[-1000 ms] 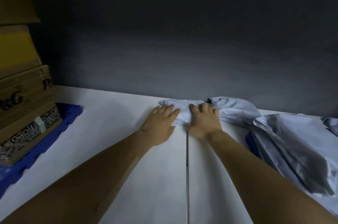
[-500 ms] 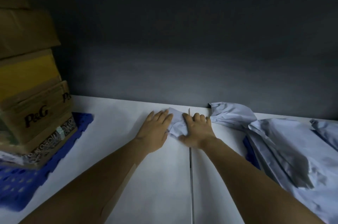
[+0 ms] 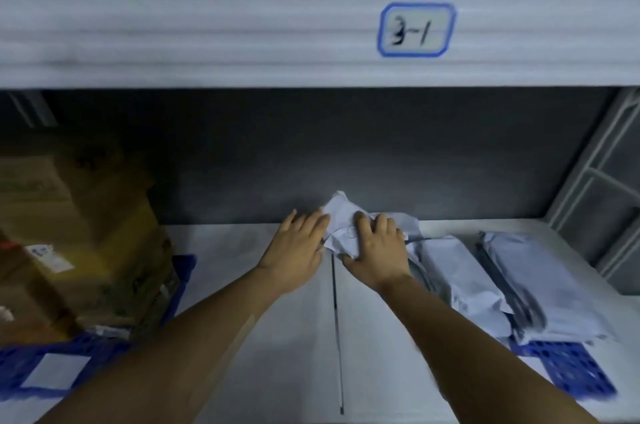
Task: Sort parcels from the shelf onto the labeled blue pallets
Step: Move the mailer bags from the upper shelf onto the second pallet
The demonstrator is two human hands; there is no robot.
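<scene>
A white shelf board [image 3: 242, 285] fills the lower part of the view, split down the middle by a thin dark seam [image 3: 336, 319]. It runs back to a dark grey wall [image 3: 346, 146]. Above it, a broad white upper-shelf beam [image 3: 207, 32] crosses the whole width.

On the left a stack of brown cardboard boxes [image 3: 69, 233] stands on a blue perforated plastic pallet [image 3: 20, 361]. On the right two flat pale grey plastic mailer bags [image 3: 460, 278] lie side by side on a second blue perforated pallet [image 3: 568, 371].

Both bare forearms reach in from the bottom edge to the back of the shelf. The left hand [image 3: 298, 250] lies with straight fingers held together, their tips touching the left edge of a crumpled pale grey plastic parcel [image 3: 341, 215]. The right hand [image 3: 377, 250] rests on top of it, fingers spread and bent over the plastic, thumb tucked at the near edge, gripping it. This parcel sits against the back wall over the seam, just beside the nearer mailer bag, with one corner sticking up.

A blank white label [image 3: 57, 371] is on the left pallet. On the beam is a blue-bordered tag reading "3-1" [image 3: 415, 30].
</scene>
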